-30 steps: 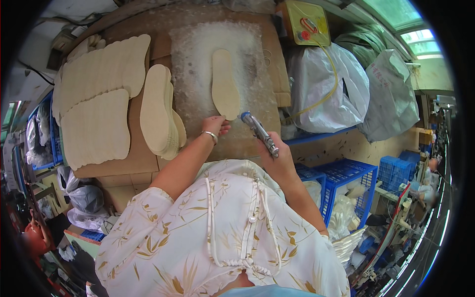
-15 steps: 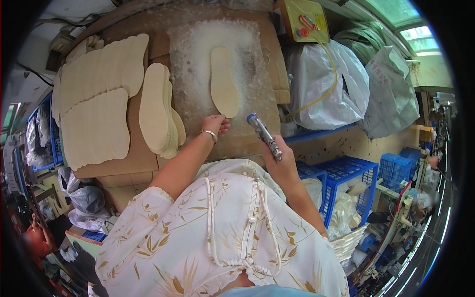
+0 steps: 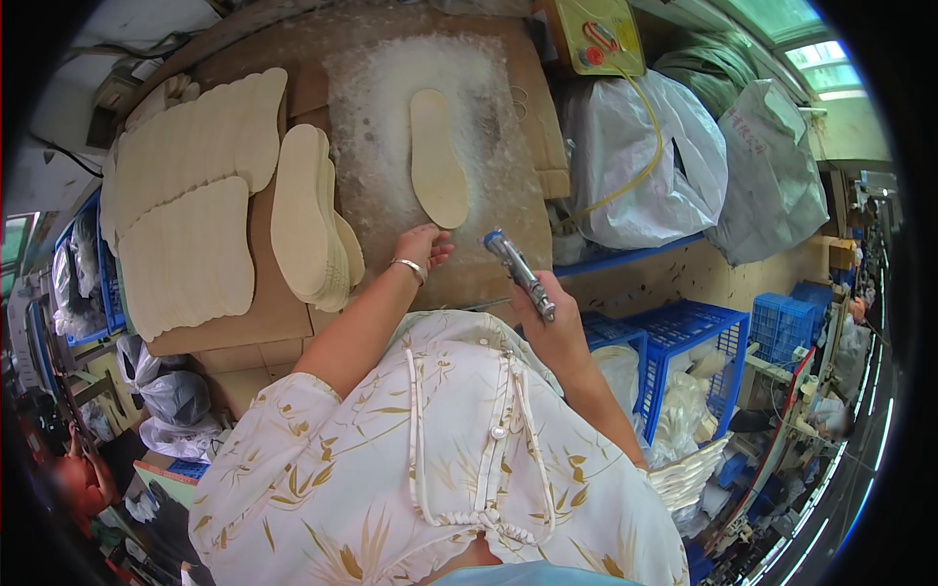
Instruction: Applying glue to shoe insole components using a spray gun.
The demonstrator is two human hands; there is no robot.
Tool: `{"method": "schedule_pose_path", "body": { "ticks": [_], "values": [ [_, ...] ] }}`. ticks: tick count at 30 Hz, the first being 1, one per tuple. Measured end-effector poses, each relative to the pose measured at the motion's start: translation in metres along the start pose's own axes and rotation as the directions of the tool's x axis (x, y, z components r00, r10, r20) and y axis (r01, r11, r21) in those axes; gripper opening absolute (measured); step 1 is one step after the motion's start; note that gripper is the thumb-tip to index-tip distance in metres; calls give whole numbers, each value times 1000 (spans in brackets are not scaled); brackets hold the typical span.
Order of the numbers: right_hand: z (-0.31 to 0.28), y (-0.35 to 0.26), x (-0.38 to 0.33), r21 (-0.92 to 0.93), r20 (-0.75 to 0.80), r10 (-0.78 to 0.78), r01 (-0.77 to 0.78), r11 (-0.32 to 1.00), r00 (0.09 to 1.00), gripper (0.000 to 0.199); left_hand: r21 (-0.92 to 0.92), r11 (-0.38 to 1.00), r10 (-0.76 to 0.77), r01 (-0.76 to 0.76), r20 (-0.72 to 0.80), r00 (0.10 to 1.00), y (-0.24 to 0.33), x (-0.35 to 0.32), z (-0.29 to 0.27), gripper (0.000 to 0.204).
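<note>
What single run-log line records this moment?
left hand: near single beige insole | right hand: grips metal spray gun | beige insole stack: left

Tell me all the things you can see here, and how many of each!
single insole: one, cream, flat on the white-crusted patch of the bench
insole stack: one pile, cream, left of that patch
fanned insole rows: two, cream, far left of the bench
spray gun: one, silver with blue tip, in the right hand
control box: one, yellow, top
plastic sacks: several, whitish, right
crates: several, blue, lower right
left hand: bracelet on wrist, near the single insole
right hand: gripping the spray gun
</note>
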State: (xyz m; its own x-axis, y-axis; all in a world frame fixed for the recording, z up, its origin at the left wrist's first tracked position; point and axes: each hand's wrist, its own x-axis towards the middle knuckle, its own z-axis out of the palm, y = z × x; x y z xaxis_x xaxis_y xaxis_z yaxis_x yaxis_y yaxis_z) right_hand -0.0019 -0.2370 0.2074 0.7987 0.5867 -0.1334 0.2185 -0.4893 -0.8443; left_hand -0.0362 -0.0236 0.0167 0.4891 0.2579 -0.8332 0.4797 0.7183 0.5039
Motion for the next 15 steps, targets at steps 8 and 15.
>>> {"method": "schedule_pose_path", "body": {
  "ticks": [8,15],
  "values": [
    [1,-4,-6,15,12,41,-41,999,999,23,-39,999,-30,31,26,999,-5,4,-4,30],
    [-3,-5,-12,36,-2,109,-109,993,994,22,-28,999,-36,38,38,999,-3,1,-4,32]
  ]
}}
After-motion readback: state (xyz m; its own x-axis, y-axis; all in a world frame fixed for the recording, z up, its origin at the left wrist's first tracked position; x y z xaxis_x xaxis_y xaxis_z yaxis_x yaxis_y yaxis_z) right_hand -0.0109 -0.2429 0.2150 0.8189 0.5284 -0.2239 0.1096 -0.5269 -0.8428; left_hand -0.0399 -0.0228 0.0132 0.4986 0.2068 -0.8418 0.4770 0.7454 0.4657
